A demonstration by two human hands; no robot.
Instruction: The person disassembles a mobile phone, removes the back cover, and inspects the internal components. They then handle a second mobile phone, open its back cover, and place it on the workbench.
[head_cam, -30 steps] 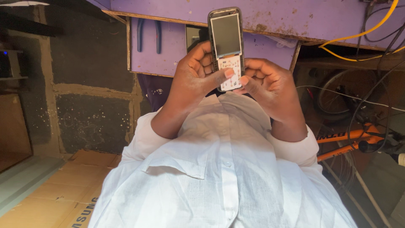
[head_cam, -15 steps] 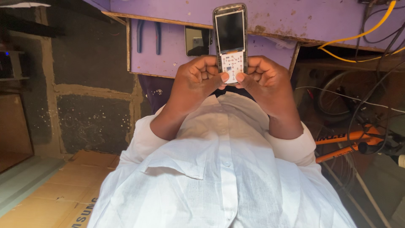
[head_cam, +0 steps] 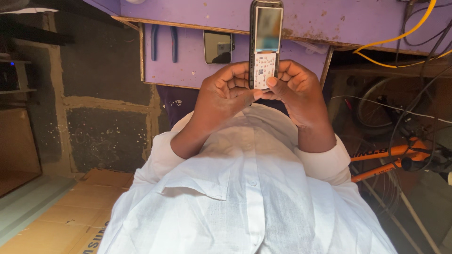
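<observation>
keypad phone [head_cam: 266, 42] — both hands, thumbs seemingly pressing

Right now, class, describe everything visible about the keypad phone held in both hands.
The keypad phone is a slim dark bar handset, held upright before the purple bench. Its screen, above, looks pale and blurred; a white keypad sits below. The left hand and right hand grip its lower end, thumbs on the keys.
</observation>
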